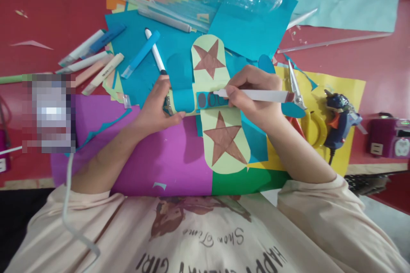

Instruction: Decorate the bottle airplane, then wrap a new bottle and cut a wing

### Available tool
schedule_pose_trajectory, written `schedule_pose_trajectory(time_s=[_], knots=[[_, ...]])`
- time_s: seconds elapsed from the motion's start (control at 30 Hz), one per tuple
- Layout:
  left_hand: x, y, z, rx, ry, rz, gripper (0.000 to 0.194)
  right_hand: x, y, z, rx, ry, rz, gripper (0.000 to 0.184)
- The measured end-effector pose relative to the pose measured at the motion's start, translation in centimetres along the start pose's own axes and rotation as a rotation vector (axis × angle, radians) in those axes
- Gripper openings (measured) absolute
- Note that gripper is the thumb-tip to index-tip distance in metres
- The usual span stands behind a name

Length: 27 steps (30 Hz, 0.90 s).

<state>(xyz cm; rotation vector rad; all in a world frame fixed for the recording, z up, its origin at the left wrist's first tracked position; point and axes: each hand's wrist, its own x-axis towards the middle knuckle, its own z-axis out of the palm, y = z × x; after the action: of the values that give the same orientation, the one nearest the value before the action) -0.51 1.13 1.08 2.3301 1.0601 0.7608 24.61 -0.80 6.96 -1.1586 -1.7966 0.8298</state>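
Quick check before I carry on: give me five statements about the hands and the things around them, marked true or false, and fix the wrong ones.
1. The right hand holds a marker. True.
2. The left hand holds the scissors. False: the left hand holds the blue-covered end of the paper craft; the scissors lie to the right of the right hand.
3. The marker's tip is at a blue strip with dark ovals. True.
4. The glue gun lies on purple paper. False: the glue gun lies on yellow paper.
5. Two brown stars show on pale panels. True.
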Motion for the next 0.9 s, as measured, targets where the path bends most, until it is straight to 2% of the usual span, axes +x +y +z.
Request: schedule_pose_trajectory(time_s=[0.17, 0.43, 0.77, 0.9], knots=[[-0.21, -0.14, 0.26, 0.051, 0.039, 0.088, 0.044, -0.05, -0.05, 0.13, 0.004, 0.001, -0.003, 0.026], [-0.45, -0.17, 0.14, 0.043, 0.005, 0.051, 0.044, 0.04, -0.22, -0.07, 0.032, -0.094, -0.056, 0.026], [-0.26, -0.06, -0.03, 0.03, 0.025, 0.057, 0.044, 0.12, -0.24, -0.23, 0.015, -0.079, -0.087, 0.023], [-0.28, -0.07, 0.04, -0.001, 0.012, 0.016, 0.046, 0.12, -0.26, -0.33, -0.032, -0.118, -0.05, 0.022]])
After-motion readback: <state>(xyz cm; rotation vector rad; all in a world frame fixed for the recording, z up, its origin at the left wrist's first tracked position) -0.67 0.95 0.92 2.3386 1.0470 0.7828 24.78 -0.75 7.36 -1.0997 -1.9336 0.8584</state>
